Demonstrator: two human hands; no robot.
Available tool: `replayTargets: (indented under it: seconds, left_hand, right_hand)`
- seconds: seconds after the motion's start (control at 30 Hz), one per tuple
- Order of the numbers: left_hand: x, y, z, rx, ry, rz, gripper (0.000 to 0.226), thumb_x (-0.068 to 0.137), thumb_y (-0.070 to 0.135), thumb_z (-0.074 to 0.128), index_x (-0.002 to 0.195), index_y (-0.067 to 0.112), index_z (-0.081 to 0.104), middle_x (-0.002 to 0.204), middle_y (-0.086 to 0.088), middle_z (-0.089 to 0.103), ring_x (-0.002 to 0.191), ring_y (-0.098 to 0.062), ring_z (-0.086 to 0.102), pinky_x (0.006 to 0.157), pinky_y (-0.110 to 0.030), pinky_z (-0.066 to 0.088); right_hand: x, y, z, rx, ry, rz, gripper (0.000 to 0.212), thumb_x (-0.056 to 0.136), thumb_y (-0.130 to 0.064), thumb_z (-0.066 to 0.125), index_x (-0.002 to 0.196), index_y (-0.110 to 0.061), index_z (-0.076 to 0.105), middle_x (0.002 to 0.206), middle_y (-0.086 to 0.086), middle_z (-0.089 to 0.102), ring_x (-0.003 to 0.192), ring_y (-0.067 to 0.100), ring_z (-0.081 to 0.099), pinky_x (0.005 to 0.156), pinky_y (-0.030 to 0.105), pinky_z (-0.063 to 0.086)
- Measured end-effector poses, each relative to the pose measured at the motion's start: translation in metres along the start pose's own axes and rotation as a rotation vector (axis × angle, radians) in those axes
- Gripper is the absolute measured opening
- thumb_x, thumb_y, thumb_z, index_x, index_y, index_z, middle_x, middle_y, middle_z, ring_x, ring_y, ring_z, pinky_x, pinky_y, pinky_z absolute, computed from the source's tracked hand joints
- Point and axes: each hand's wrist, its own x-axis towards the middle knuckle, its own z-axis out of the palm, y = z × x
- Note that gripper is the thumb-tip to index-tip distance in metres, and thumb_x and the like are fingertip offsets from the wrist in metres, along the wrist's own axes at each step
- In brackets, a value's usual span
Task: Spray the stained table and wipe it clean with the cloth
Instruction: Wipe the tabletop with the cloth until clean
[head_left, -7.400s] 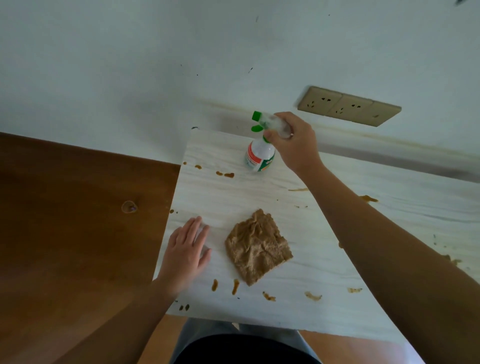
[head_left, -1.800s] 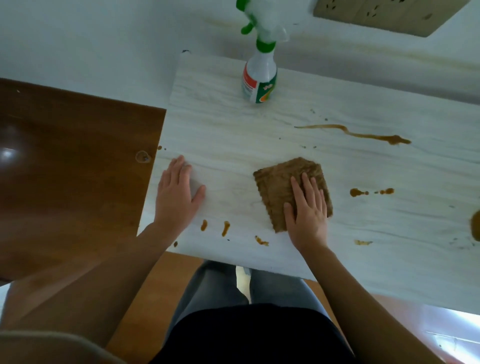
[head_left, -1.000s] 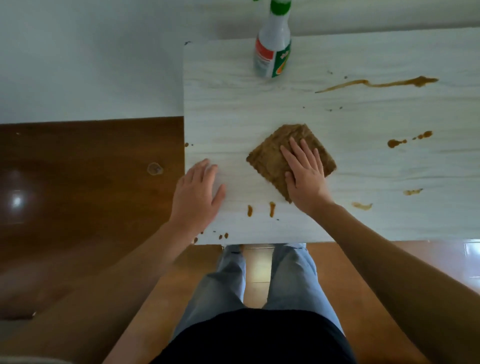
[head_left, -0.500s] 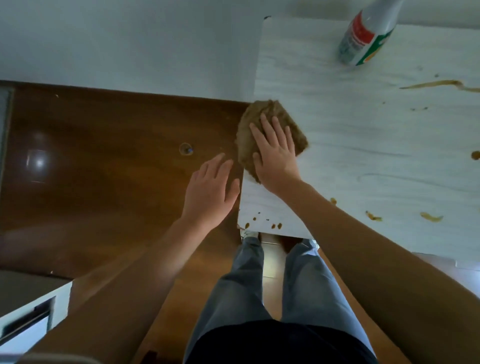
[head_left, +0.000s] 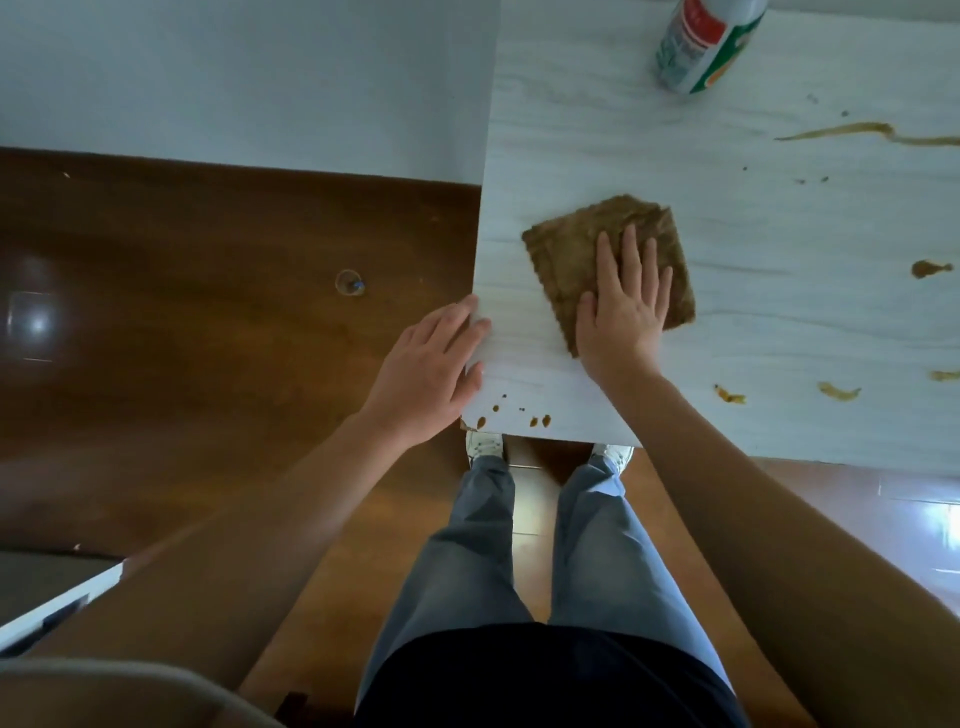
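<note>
A pale wood-grain table (head_left: 571, 130) fills the upper right. A brown cloth (head_left: 576, 249) lies flat on it near the left edge. My right hand (head_left: 623, 301) presses flat on the cloth, fingers spread, covering its near right part. My left hand (head_left: 431, 369) rests at the table's left edge, fingers on the edge, holding nothing. A white spray bottle (head_left: 701, 47) with a red and green label stands at the far side, its top cut off. Brown stains remain: a long streak (head_left: 872, 132) at the far right, blobs (head_left: 930, 268) at the right, small drops (head_left: 519, 415) near the front left corner.
A dark brown glossy floor (head_left: 208, 312) lies left of the table, with a small round mark (head_left: 349, 283) on it. A white wall (head_left: 234, 78) runs behind. My legs and white shoes (head_left: 483, 447) stand at the table's front edge.
My right hand has slid the cloth from the table's left edge back rightward and nearer. My left hand has come to rest on the table's left edge.
</note>
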Motion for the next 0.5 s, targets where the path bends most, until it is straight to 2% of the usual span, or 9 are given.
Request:
replayTargets:
  seconds: [0.07, 0.2, 0.4, 0.5]
  left_hand:
    - [0.001, -0.002, -0.002, 0.006, -0.016, 0.006, 0.048, 0.106, 0.038, 0.041, 0.148, 0.015, 0.045, 0.164, -0.009, 0.033, 0.149, -0.029, 0.035, 0.117, -0.044, 0.037]
    - [0.002, 0.001, -0.006, -0.021, -0.003, 0.017, 0.051, 0.107, 0.036, 0.040, 0.151, 0.011, 0.046, 0.163, -0.011, 0.036, 0.148, -0.028, 0.037, 0.118, -0.047, 0.039]
    - [-0.001, 0.004, -0.005, -0.032, -0.001, 0.007, 0.049, 0.105, 0.034, 0.047, 0.148, 0.010, 0.046, 0.165, -0.011, 0.031, 0.148, -0.030, 0.038, 0.116, -0.047, 0.041]
    - [0.003, 0.003, -0.008, -0.054, 0.014, 0.015, 0.045, 0.105, 0.031, 0.049, 0.144, 0.011, 0.050, 0.161, -0.010, 0.037, 0.143, -0.029, 0.044, 0.112, -0.045, 0.044]
  right_hand:
    - [-0.007, -0.021, 0.008, -0.008, -0.008, -0.010, 0.065, 0.102, -0.025, 0.037, 0.163, -0.018, 0.013, 0.171, 0.008, 0.001, 0.157, 0.029, -0.005, 0.126, 0.047, -0.007]
    - [-0.053, -0.029, 0.018, -0.031, -0.048, -0.196, 0.063, 0.103, -0.028, 0.039, 0.162, -0.018, 0.017, 0.170, 0.008, 0.007, 0.157, 0.028, 0.000, 0.127, 0.049, 0.000]
    - [-0.097, 0.040, 0.001, -0.066, -0.145, -0.332, 0.064, 0.100, -0.030, 0.047, 0.160, -0.022, 0.026, 0.169, 0.003, 0.018, 0.157, 0.025, 0.009, 0.128, 0.044, 0.002]
    - [-0.094, 0.052, -0.006, -0.091, -0.168, -0.317, 0.063, 0.101, -0.036, 0.042, 0.160, -0.024, 0.024, 0.169, 0.003, 0.018, 0.157, 0.025, 0.009, 0.128, 0.046, 0.004]
